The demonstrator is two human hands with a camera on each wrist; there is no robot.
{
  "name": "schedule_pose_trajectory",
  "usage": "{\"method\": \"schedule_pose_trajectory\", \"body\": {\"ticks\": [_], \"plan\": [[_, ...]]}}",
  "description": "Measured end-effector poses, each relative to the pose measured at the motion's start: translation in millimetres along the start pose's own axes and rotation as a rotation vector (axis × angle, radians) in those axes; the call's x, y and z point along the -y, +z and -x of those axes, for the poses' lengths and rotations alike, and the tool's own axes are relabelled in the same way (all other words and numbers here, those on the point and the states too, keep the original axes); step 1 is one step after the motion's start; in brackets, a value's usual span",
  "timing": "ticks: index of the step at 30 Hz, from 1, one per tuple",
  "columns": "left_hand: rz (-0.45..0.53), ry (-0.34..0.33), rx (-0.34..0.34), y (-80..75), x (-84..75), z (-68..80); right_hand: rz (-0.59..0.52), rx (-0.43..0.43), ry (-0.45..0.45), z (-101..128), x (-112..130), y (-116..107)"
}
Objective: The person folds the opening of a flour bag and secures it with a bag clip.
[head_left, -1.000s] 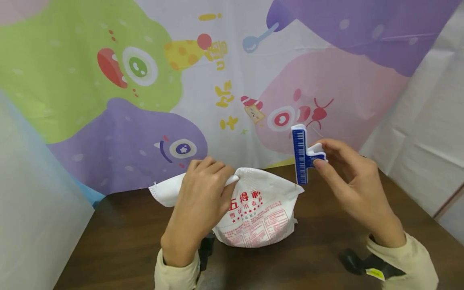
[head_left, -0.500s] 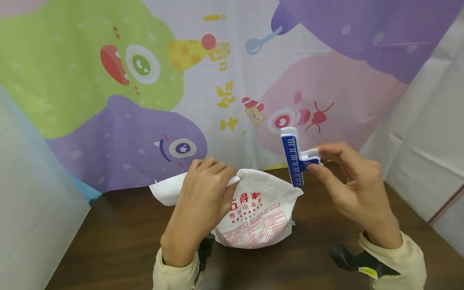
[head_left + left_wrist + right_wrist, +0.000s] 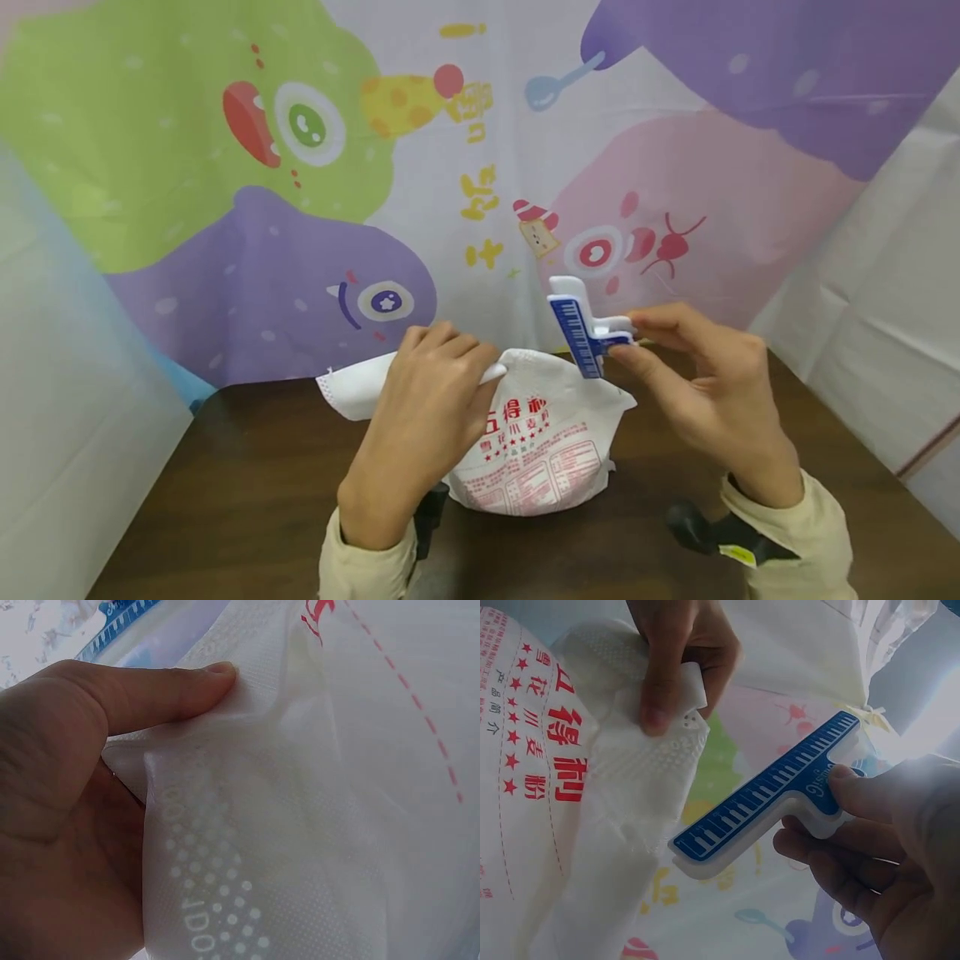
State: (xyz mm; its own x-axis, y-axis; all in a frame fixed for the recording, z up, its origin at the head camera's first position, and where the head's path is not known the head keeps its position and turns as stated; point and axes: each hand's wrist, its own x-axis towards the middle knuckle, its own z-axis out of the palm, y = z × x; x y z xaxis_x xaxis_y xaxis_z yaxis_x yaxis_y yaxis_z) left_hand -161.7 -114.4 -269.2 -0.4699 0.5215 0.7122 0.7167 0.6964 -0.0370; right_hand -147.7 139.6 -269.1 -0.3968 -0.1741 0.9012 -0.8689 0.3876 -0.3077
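The white bag (image 3: 536, 442) with red print stood near the back edge of the dark wooden tabletop (image 3: 247, 500), about midway along it. The person's left hand (image 3: 420, 417) gripped the gathered, twisted top of the bag, its fingers (image 3: 172, 690) curled tight round the textured white material and the thumb pressed against it. The right hand (image 3: 697, 392) held a blue and white bag clip (image 3: 581, 329) just above the bag's upper right shoulder, thumb and fingers (image 3: 855, 787) pinching the clip's white handles. The clip's long blue bar stood tilted, close beside the bunched neck but not touching it. Behind the tabletop hung a cartoon-monster backdrop (image 3: 300, 167). Cream sleeves covered both wrists.
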Motion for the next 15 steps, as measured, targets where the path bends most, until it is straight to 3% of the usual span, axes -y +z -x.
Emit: {"method": "schedule_pose_trajectory", "body": {"ticks": [11,15], "plan": [[-0.009,-0.012,0.011,-0.6,-0.4,-1.3,0.084,0.080,-0.028,-1,-14,2],[-0.012,-0.013,0.015,0.1,-0.5,-0.6,0.070,0.091,-0.039,0,-19,3]]}}
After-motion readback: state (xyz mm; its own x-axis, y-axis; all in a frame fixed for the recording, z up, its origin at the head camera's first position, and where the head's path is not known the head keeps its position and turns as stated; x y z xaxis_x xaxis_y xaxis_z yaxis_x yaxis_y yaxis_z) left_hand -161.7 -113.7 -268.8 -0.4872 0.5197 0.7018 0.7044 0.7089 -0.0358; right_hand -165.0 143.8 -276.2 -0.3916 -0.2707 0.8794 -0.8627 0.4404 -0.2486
